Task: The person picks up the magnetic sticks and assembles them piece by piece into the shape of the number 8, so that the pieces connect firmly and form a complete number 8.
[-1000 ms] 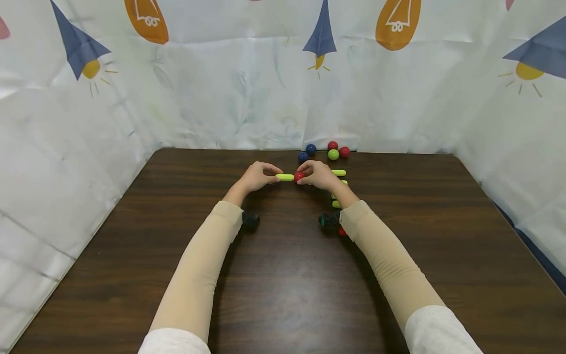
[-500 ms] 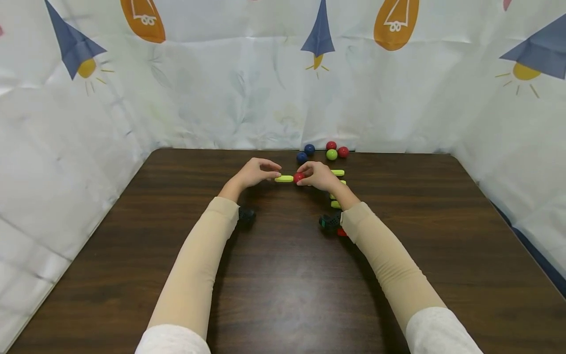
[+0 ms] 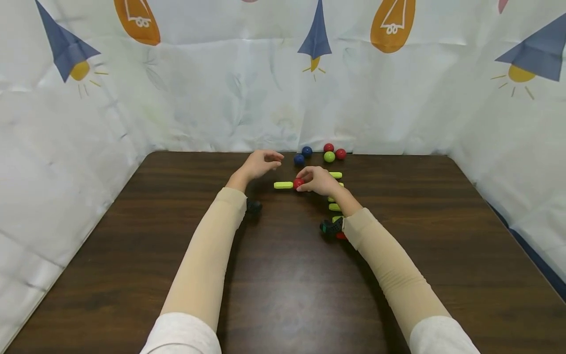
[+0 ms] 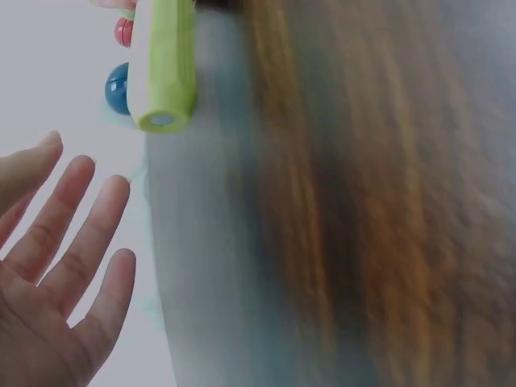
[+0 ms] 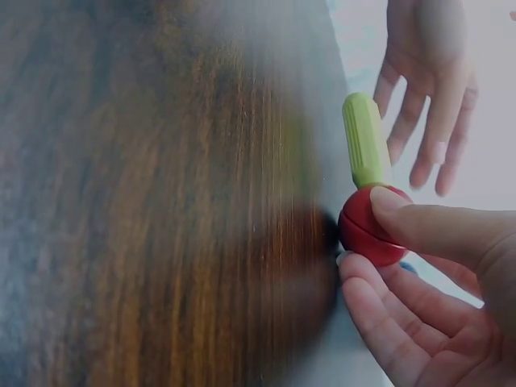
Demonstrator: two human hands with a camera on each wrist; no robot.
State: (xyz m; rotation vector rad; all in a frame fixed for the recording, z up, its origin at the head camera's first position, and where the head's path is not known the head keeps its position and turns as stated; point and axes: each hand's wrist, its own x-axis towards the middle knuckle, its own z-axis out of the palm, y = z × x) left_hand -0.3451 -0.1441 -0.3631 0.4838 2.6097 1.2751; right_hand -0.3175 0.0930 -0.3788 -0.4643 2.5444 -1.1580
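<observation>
Pinching a red ball [image 3: 298, 184] with the right grip [image 3: 319, 180], thumb on one side and fingers on the other. Holding nothing with the left grip [image 3: 260, 163], fingers spread, near the green stick [image 3: 283, 185] but not touching it. See the stick poke out to the left of the ball, with one end right against it. Find both at the far part of the tabletop [image 3: 283, 275], nearer than the blue balls [image 3: 299, 160]; hard to tell if resting on it or just above.

Probably light, hard and stiff, so not likely to squash or break. Likely slippery on the shiny ball, and quick to roll if let go. Maybe less slippery on the stick, thanks to its long grooves. Pinch the ball across its middle, and hold the stick by its sides, gently, to keep from snapping the two apart.
</observation>
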